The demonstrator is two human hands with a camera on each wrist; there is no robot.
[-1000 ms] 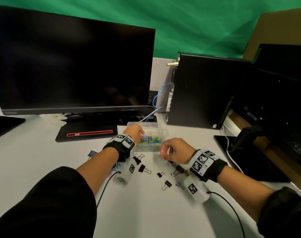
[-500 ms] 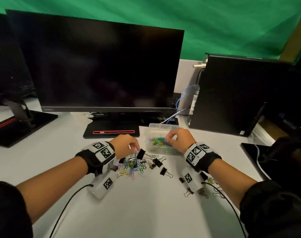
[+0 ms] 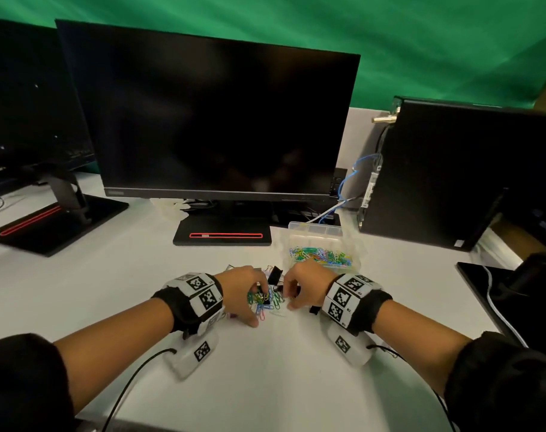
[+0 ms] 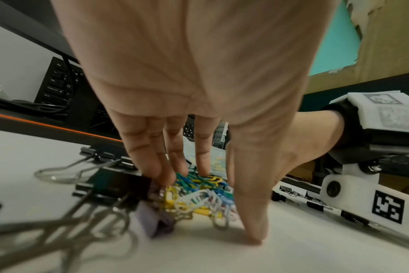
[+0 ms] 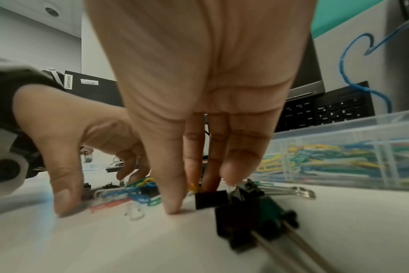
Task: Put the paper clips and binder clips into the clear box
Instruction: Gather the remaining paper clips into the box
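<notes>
A heap of coloured paper clips [image 3: 265,302] lies on the white desk, with my two hands on either side of it. My left hand [image 3: 259,307] brackets the heap [image 4: 199,195]: fingertips [image 4: 163,177] on its far side, thumb planted on the desk. My right hand [image 3: 289,296] has its thumb on the desk and its fingertips [image 5: 236,173] touching a small black binder clip [image 5: 210,200]. More binder clips [image 5: 268,208] lie beside it, another black one [image 3: 275,274] just beyond the hands. The clear box [image 3: 315,227] stands behind them, holding many paper clips [image 3: 321,255].
A monitor stands on its base [image 3: 222,236] just behind the box, with a keyboard [image 5: 327,112] under it. At the right are a black computer tower [image 3: 452,173], blue cables [image 3: 352,169] and a dark pad [image 3: 483,291]. A second monitor stand [image 3: 47,226] sits at the left.
My right hand has come back from over the clear box to the heap, close beside my left hand. My left hand has stayed on the paper clips.
</notes>
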